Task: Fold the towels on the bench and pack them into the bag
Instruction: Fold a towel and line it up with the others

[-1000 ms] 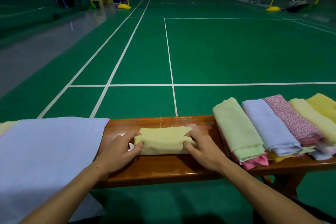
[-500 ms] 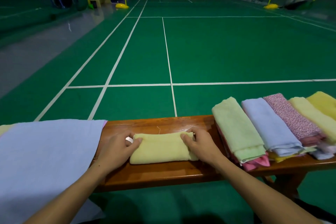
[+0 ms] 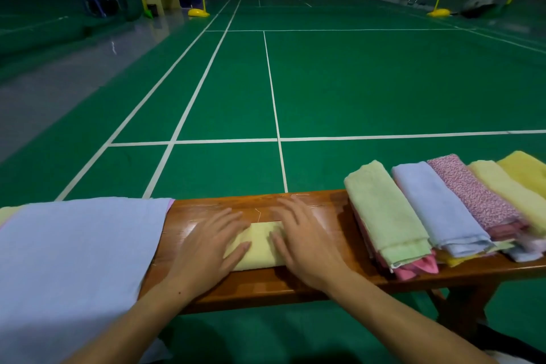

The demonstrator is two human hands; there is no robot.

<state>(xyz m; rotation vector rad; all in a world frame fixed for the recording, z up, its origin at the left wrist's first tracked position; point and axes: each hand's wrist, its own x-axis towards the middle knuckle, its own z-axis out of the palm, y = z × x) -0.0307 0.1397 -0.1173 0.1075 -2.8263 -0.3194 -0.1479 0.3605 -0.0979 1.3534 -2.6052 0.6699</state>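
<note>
Head view: folded yellow towel (image 3: pixel 260 247) lies on the bench (image 3: pixel 295 281), mid-span, long side along the near edge. Left hand (image 3: pixel 206 248) and right hand (image 3: pixel 301 242) both lie flat on it, palms down; fingers (image 3: pixel 233 220) straight and spread, pressing, gripping nothing. Only the towel's centre strip shows btwn the hands; fingertips reach past its far edge onto wood. Right of the yellow towel, a row of folded towels (image 3: pixel 384 210) lies overlapping: green, blue, pink-patterned, two yellow, w/ pink and yellow ones under. Left of it, an unfolded blue towel (image 3: pixel 74 260) drapes over the bench's near edge. No bag in shot.
</note>
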